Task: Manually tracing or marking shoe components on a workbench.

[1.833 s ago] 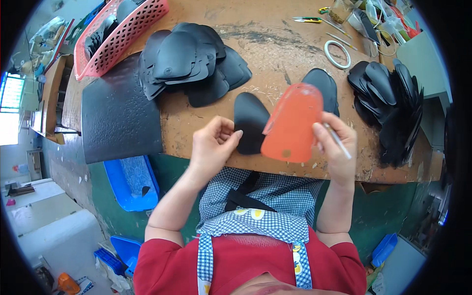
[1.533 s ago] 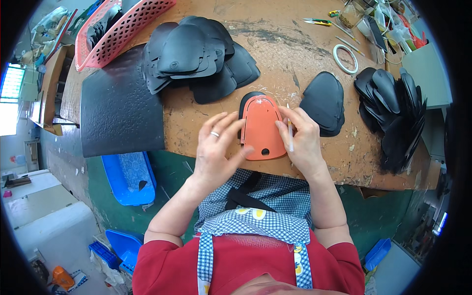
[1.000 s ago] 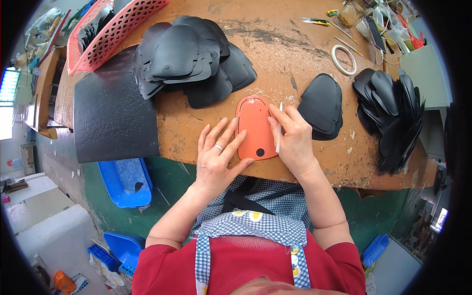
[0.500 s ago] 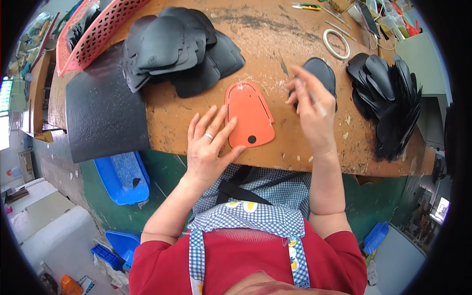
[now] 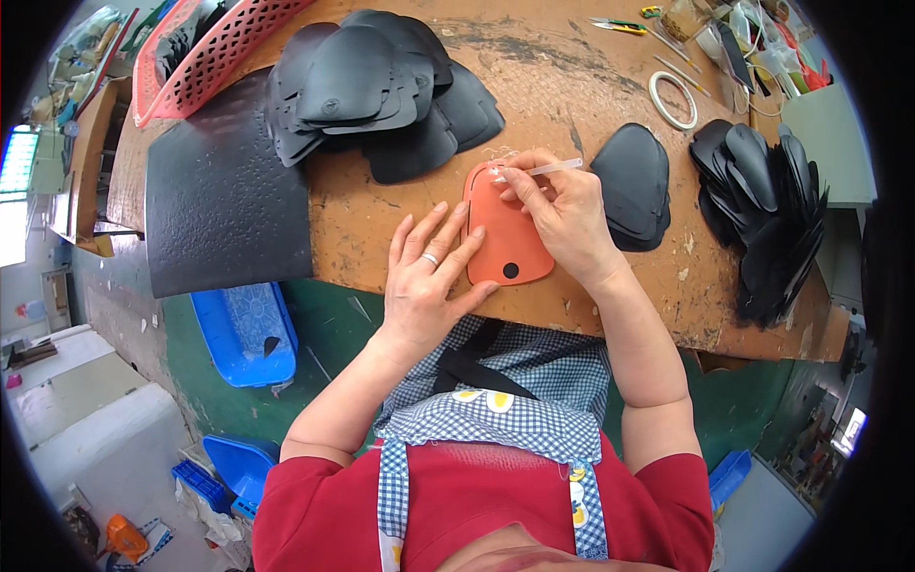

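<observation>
A flat orange-red template, rounded at its far end, lies on the wooden table. It has slots along its sides and a dark round spot near its front edge. My left hand rests with fingers spread along the template's left side, a ring on one finger. Over the template's far end, my right hand pinches a slim whitish pen, its tip down by the rounded edge. Whether a black piece lies under the template is hidden. Just right of this hand sits a small stack of black rounded pieces.
A big pile of black cut pieces lies at the far left, beside a black sheet and a pink basket. More black pieces are heaped on the right. A tape roll and thread snips lie far right.
My right hand has come left from the black stack to the template's far end, bringing the pen. My left hand stays on the template. The whole view has shifted slightly.
</observation>
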`<state>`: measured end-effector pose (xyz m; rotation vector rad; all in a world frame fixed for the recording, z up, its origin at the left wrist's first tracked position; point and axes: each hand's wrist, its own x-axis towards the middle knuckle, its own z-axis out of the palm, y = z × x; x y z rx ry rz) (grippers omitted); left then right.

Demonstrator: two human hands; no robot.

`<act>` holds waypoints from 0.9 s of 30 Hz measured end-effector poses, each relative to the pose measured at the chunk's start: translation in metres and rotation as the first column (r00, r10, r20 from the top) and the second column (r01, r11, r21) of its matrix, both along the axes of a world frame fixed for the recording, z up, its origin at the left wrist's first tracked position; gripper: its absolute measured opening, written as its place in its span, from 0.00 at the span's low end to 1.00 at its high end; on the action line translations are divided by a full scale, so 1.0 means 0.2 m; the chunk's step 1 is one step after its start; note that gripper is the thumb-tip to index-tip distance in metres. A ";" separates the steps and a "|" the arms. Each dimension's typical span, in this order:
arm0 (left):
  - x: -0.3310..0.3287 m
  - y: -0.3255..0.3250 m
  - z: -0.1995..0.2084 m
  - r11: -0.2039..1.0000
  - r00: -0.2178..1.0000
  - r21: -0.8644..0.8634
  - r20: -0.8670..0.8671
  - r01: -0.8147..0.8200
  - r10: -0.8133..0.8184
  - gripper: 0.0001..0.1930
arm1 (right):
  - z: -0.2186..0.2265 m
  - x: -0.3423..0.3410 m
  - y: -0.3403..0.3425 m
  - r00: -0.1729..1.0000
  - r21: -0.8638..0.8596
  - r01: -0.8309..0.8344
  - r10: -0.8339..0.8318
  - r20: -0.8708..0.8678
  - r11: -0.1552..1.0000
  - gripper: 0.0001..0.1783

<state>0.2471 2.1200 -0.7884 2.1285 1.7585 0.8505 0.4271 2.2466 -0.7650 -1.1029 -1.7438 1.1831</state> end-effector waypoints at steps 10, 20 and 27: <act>-0.01 0.00 0.00 1.000 1.000 -0.009 0.001 -0.010 0.010 0.34 | -0.01 -0.05 0.08 0.990 0.145 -0.046 0.026 0.137 0.988 0.08; -0.01 0.00 -0.01 1.000 1.000 0.018 -0.024 0.001 -0.001 0.34 | 0.02 -0.03 0.09 0.952 0.318 -0.170 0.073 0.296 0.933 0.05; -0.01 0.00 -0.02 1.000 1.000 0.013 -0.017 -0.007 0.007 0.33 | 0.08 -0.04 0.02 0.855 0.140 -0.502 0.466 0.229 0.853 0.09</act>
